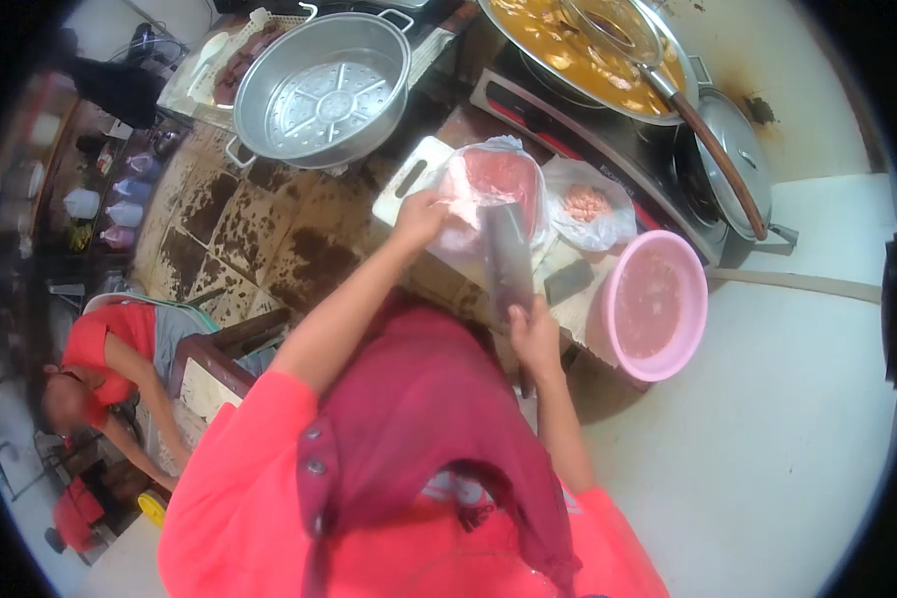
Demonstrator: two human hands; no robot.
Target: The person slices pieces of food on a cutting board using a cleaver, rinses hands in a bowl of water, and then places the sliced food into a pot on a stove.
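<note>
My right hand [534,337] is closed round the handle end of a broad cleaver [508,254], whose blade points away from me over the cutting board. My left hand [421,219] pinches the pale left edge of a slab of raw meat [503,177]. Clear plastic lies under and around the meat. Part of a white cutting board [409,181] with a slot handle shows to the left. A small plastic bag of pink chopped meat [586,203] sits just right of the slab. Nearer me is a grey rectangular block [569,282].
A pink basin [703,289] of cloudy liquid stands at the right edge. Behind are a stove [578,149], a large pan of orange-brown stew [528,35] with a long-handled strainer, and a lid [743,149]. A perforated steamer pot [394,110] stands far left. A person [120,339] bends at left.
</note>
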